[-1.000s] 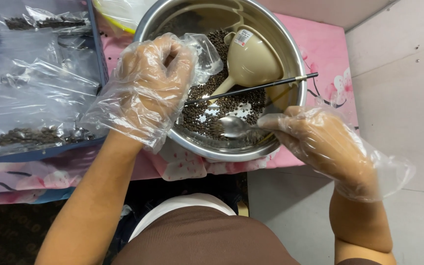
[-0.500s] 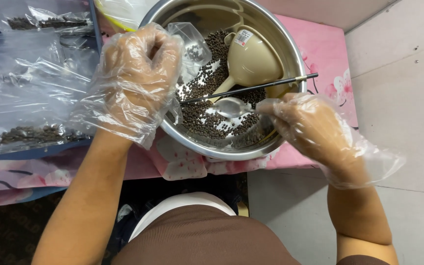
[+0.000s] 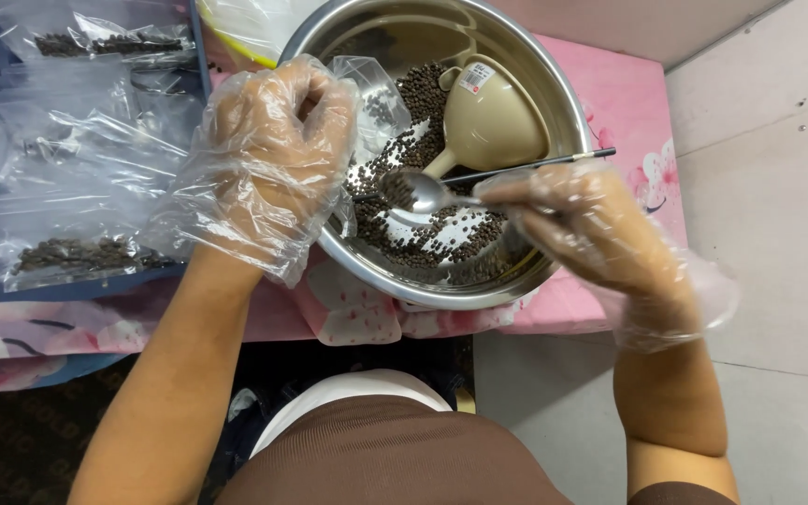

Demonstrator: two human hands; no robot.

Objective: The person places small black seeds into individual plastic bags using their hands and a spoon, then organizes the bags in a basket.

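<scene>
Both my hands wear loose clear plastic gloves. My left hand [image 3: 278, 150] holds a small clear plastic bag [image 3: 376, 98] over the left rim of a steel bowl [image 3: 568, 122]. My right hand [image 3: 586, 224] grips a metal spoon [image 3: 418, 192] whose scoop carries a few dark round peppercorns and sits just right of the bag. More dark peppercorns [image 3: 432, 234] cover the bowl's bottom. A beige plastic funnel [image 3: 493, 117] lies in the bowl, and a thin dark rod [image 3: 540, 164] rests across the rim.
Several clear bags holding dark peppercorns [image 3: 77, 252] lie in a blue tray [image 3: 77, 290] at the left. A pink flowered cloth [image 3: 628, 112] covers the low table under the bowl. Grey tiled floor [image 3: 778, 187] is at the right. My knees are below the table edge.
My right hand has lifted the spoon out of the peppercorns and moved it left toward the bag. My left hand has stayed on the bag at the bowl's left rim.
</scene>
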